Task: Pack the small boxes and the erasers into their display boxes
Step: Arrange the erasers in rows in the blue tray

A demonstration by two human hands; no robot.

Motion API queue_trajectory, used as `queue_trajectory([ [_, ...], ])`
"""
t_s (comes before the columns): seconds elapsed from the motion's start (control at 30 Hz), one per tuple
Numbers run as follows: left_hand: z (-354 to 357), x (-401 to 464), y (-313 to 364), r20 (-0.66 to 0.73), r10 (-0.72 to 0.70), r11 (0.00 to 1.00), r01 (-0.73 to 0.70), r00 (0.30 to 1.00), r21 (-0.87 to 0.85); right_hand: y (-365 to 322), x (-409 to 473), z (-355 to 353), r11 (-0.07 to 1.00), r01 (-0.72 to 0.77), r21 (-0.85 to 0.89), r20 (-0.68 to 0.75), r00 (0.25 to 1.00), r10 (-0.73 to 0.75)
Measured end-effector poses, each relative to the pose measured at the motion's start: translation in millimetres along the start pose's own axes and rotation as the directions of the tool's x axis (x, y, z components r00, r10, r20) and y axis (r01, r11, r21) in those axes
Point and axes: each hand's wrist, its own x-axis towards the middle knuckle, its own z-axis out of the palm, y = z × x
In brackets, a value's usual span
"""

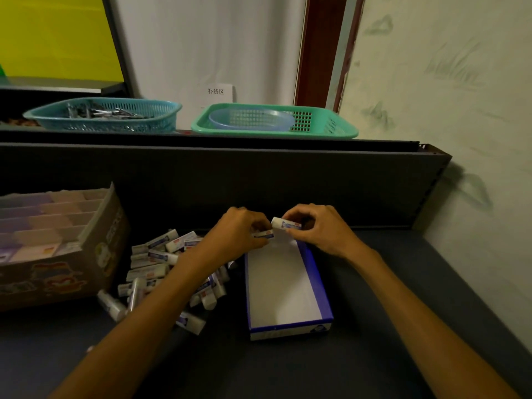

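A blue-edged display box with a white inside lies open on the dark table, nothing visible in it. Above its far end my right hand pinches a white eraser with a blue-printed sleeve. Beside it, my left hand holds a second eraser at its fingertips. The two erasers nearly touch. A loose pile of several erasers lies left of the box, partly under my left forearm.
A cardboard display box with rows of small pastel boxes stands at the left. On the raised shelf behind sit a teal basket with metal items and a green basket holding a clear bowl. A wall closes the right side.
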Motion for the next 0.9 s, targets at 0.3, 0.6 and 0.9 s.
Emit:
queue_trajectory([
  [0.3, 6.9, 7.0, 0.3, -0.014, -0.039, 0.988, 0.041, 0.999, 0.146, 6.8, 5.3, 8.8, 0.999, -0.035, -0.035, 0.032, 0.999, 0.037],
  [0.6, 3.7, 13.1, -1.4, 0.068, -0.089, 0.989, 0.081, 0.994, 0.122, 0.5, 10.6, 6.9, 0.998, -0.049, -0.050, 0.099, 0.994, 0.054],
  [0.9, 5.5, 18.7, -3.6, 0.137, -0.117, 0.991, 0.105, 0.984, 0.088, -7.5, 9.5, 0.8, 0.975, -0.035, -0.220, 0.155, 0.985, 0.070],
])
